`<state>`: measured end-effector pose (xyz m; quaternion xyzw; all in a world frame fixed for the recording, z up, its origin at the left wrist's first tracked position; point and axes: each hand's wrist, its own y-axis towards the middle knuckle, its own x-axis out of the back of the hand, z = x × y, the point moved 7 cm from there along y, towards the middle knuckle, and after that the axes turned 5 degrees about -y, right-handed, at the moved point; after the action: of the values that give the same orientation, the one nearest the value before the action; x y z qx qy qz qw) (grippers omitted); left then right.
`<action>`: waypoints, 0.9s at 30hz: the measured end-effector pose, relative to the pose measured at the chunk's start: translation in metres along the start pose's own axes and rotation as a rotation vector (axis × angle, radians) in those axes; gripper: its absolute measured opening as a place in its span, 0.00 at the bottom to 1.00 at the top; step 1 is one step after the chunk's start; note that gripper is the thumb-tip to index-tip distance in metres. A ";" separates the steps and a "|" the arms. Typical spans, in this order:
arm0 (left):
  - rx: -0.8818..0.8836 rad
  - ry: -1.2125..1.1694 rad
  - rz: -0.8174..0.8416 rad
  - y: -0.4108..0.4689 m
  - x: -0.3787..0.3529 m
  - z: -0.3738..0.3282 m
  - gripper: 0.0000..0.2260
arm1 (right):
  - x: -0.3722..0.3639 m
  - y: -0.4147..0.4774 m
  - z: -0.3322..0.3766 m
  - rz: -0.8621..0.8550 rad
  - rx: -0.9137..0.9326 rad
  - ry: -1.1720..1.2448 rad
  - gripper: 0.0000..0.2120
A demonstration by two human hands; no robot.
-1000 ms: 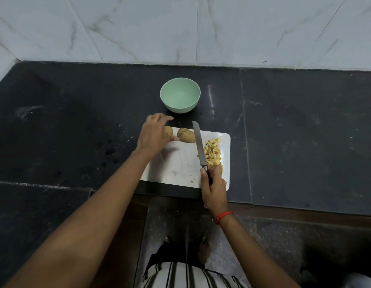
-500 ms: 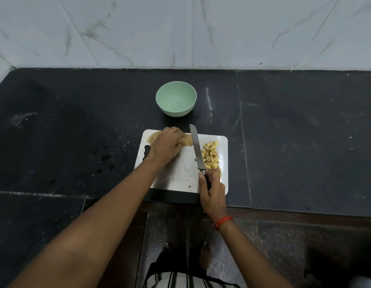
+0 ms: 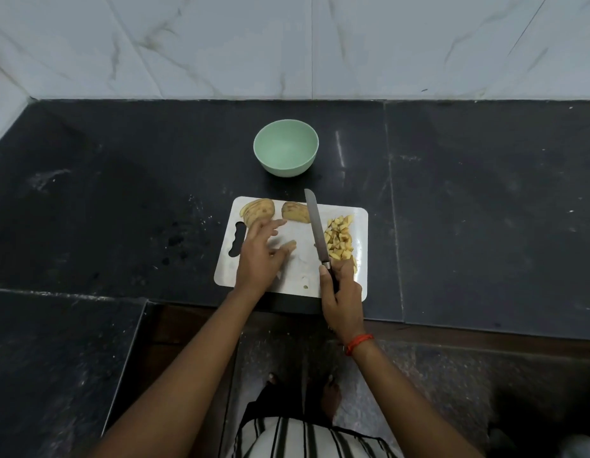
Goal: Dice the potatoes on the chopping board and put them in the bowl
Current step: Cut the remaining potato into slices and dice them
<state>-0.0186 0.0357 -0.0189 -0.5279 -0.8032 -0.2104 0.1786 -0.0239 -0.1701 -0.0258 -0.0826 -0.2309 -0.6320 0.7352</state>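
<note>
A white chopping board [image 3: 297, 269] lies on the black counter. At its far left sits a sliced potato half [image 3: 258, 210], fanned into slices. Another potato piece [image 3: 295, 211] lies beside it, just left of the blade. A pile of diced potato [image 3: 340, 239] covers the board's right side. My right hand [image 3: 341, 294] grips the handle of a knife [image 3: 315, 228], whose blade points away from me across the board. My left hand [image 3: 262, 254] hovers over the board's left part with fingers spread, holding nothing, its fingertips near the potato pieces. A pale green bowl [image 3: 286, 147] stands empty beyond the board.
The black stone counter [image 3: 105, 200] runs left and right of the board, with a marble wall [image 3: 287, 44] behind. The counter's front edge passes just under the board's near edge; my feet and the floor show below.
My left hand has let go of the potato pieces at the board's far edge and drawn back toward me with fingers spread. The knife has stayed almost still.
</note>
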 end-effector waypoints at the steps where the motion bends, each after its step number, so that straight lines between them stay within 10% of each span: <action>1: 0.040 -0.017 -0.009 -0.004 0.002 0.004 0.20 | 0.000 0.000 0.000 -0.001 0.001 -0.001 0.05; 7: 0.150 0.014 -0.033 -0.020 0.017 0.011 0.31 | -0.001 0.000 -0.001 0.017 0.004 0.012 0.05; 15: 0.040 0.319 0.117 -0.011 0.002 0.005 0.16 | -0.001 0.000 -0.002 0.007 0.003 0.037 0.06; 20: 0.056 0.449 0.100 -0.010 -0.008 -0.002 0.25 | -0.001 -0.001 -0.002 0.015 0.000 0.054 0.06; 27: -0.080 0.314 0.055 -0.020 0.008 -0.010 0.18 | -0.001 0.000 -0.002 0.012 0.011 0.056 0.05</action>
<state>-0.0392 0.0299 -0.0093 -0.5168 -0.7417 -0.3172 0.2866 -0.0237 -0.1699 -0.0283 -0.0623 -0.2133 -0.6282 0.7456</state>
